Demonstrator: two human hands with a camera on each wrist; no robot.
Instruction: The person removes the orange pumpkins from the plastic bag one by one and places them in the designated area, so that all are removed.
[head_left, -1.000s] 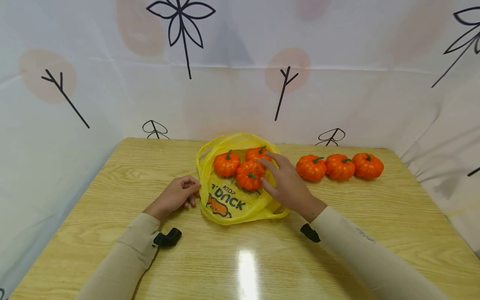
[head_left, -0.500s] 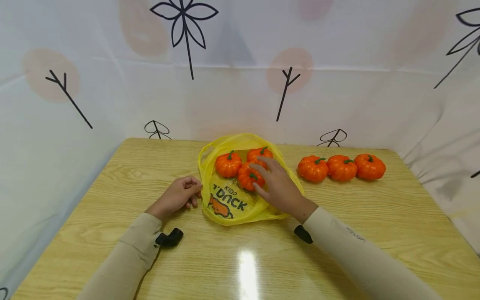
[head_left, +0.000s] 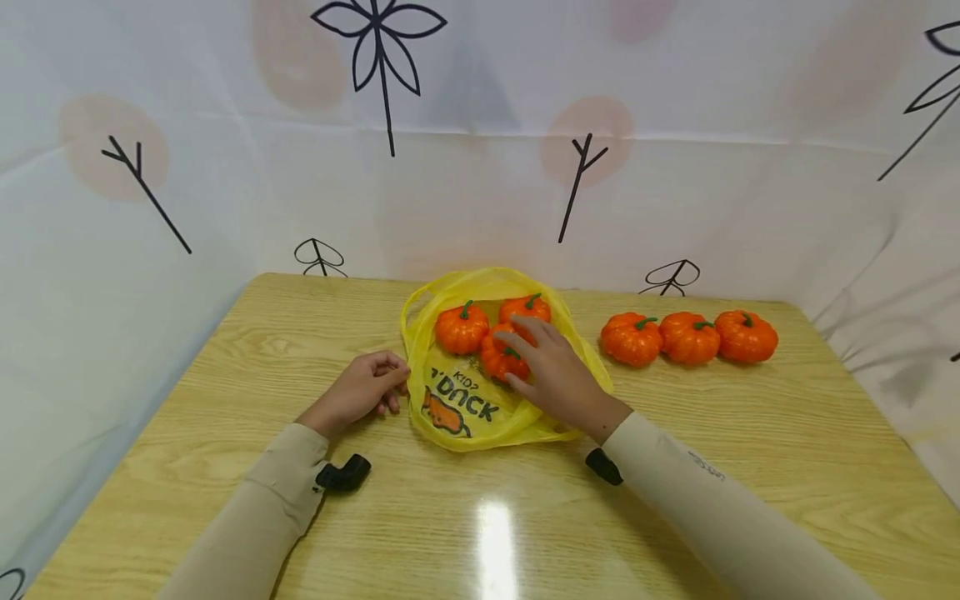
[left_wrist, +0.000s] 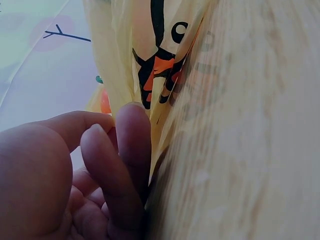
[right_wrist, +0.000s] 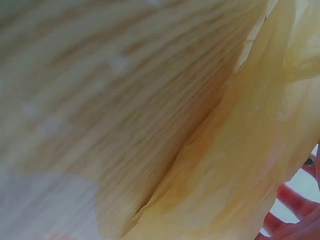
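Observation:
A yellow plastic bag (head_left: 465, 433) with printed lettering lies spread on the table, its mouth wide. Three orange pumpkins are inside: left (head_left: 459, 333), back (head_left: 522, 310) and front (head_left: 495, 354). My left hand (head_left: 356, 390) pinches the bag's left rim, as the left wrist view also shows at the bag (left_wrist: 117, 60). My right hand (head_left: 562, 375) reaches over the right rim, its fingers spread above and beside the front pumpkin, partly covering it. In the right wrist view those fingers (right_wrist: 295, 207) show beyond the bag (right_wrist: 225, 165); contact with a pumpkin cannot be told.
Right of the bag, three more pumpkins stand in a row on the wooden table (head_left: 720, 433): one nearest the bag (head_left: 630, 342), a middle one (head_left: 686, 340) and an outer one (head_left: 747, 340). A patterned white cloth (head_left: 465, 200) hangs behind the table.
My right hand has moved left over the front pumpkin, and the bag's right side has spread outward beneath the wrist. My left hand stays at the rim. The head view has shifted slightly.

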